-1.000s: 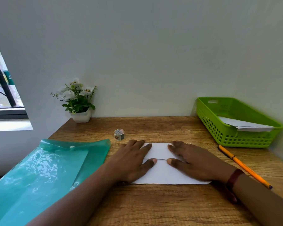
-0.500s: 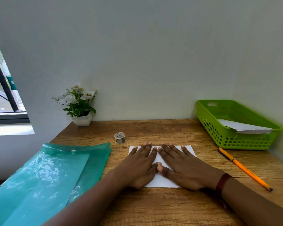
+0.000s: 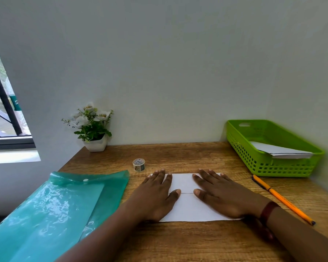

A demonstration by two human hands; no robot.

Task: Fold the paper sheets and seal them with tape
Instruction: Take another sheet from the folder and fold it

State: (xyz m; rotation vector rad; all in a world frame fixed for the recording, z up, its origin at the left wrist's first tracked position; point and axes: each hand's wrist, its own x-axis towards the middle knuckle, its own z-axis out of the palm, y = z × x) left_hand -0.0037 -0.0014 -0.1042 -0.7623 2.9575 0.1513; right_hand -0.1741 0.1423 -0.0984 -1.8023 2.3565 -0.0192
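A white folded paper sheet (image 3: 186, 207) lies flat on the wooden desk in front of me, with a flap edge running across its middle. My left hand (image 3: 155, 193) presses flat on its left part, fingers spread. My right hand (image 3: 218, 191) lies flat on its right part, with a dark red band on the wrist. The two thumbs point at each other along the flap edge, a small gap between them. A small roll of patterned tape (image 3: 139, 164) stands on the desk just behind the paper's left corner, apart from both hands.
A teal plastic folder (image 3: 51, 210) covers the desk's left side. At the right rear, a green basket (image 3: 269, 165) holds folded white paper (image 3: 280, 151). An orange pencil (image 3: 280, 198) lies right of my hand. A white potted plant (image 3: 92, 129) stands by the wall.
Half a second ago both hands were together at the paper's centre. They have since slid apart, left hand to the left and right hand to the right, flat on the sheet.
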